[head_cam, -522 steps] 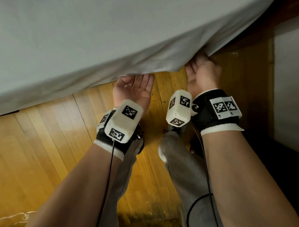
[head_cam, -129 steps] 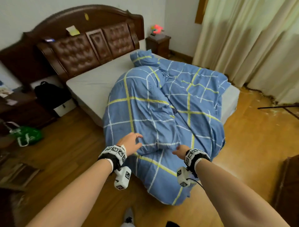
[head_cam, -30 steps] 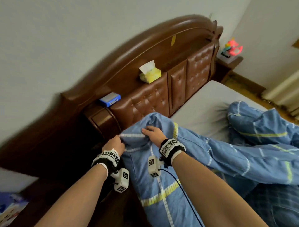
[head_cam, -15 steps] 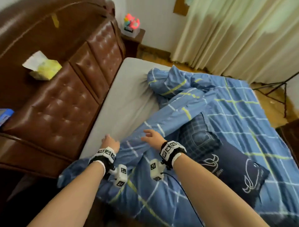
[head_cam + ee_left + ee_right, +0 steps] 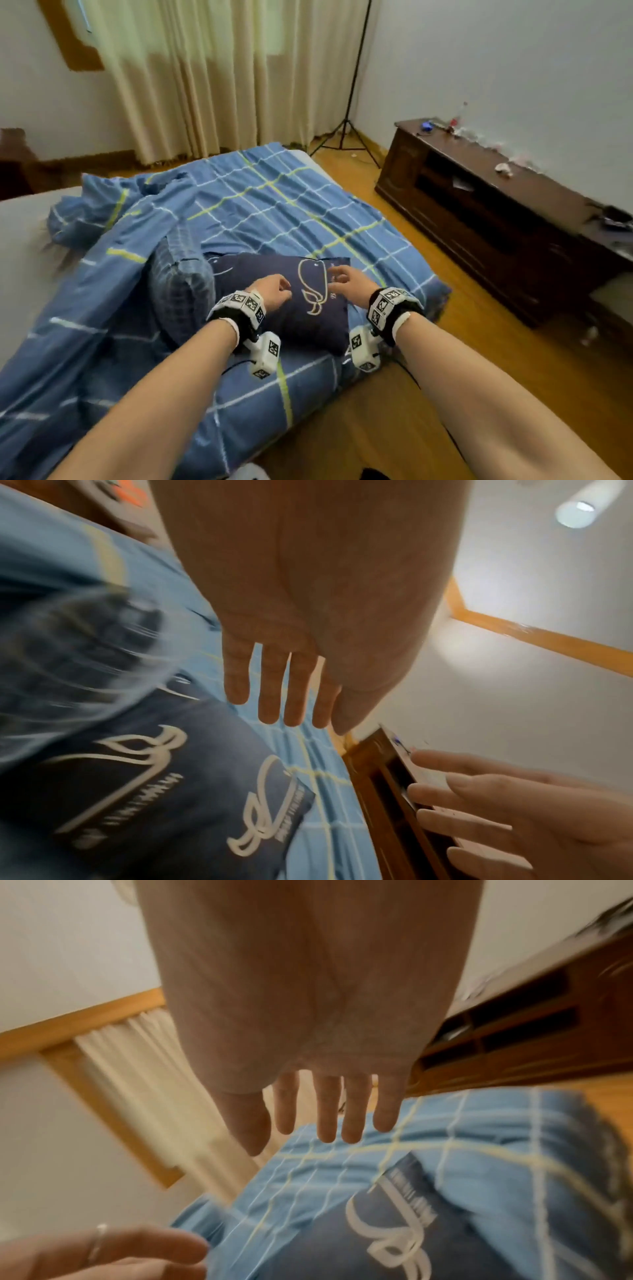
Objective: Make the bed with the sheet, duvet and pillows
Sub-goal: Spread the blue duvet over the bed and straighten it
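A blue checked duvet lies spread over the bed, bunched at the far left. On it rests a navy pillow with a white whale drawing, and a checked blue pillow leans against its left side. My left hand and right hand hover just above the navy pillow, side by side. The left wrist view shows the left hand with straight fingers, empty, over the navy pillow. The right hand is likewise empty above the duvet. Grey sheet shows at the left.
A low dark wooden cabinet with small items on top runs along the right wall. A black tripod stand stands in the corner by the cream curtains. Wooden floor lies between bed and cabinet.
Both hands have let go of the duvet edge they held near the headboard. My view has swung right, and the hands now hover empty over the navy pillow.
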### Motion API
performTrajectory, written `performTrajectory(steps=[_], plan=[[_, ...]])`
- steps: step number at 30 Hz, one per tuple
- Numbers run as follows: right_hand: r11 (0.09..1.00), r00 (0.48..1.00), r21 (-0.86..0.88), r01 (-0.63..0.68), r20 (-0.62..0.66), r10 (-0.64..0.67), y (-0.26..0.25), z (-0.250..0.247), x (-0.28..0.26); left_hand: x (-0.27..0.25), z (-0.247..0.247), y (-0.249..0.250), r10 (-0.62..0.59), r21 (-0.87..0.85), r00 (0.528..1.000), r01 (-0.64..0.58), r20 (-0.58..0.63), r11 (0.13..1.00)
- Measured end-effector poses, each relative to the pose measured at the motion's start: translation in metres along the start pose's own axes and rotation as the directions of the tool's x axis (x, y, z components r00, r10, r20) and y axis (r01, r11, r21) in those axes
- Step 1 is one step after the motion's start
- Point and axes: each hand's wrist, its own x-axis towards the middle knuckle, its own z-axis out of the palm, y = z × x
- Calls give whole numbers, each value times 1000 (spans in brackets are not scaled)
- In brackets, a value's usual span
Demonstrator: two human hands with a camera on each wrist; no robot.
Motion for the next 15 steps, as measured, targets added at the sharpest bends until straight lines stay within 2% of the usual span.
performTrajectory(steps=[3, 7, 11, 15], plan=[[994, 986, 22, -109, -128, 111, 84, -90, -23, 46, 34, 102, 152, 104, 984, -161, 88, 981], [967, 938, 64, -248, -235, 256, 188, -177, -49, 120, 90, 217, 274, 169, 927, -322, 256, 931], [921, 884, 153, -359, -262, 388, 276, -257, -52, 190, 157, 324, 356, 176, 868, -433, 347, 884], [885, 842, 162, -436, -273, 465, 340, -356, -28, 278, 214, 426, 381, 141, 821, -476, 426, 868]])
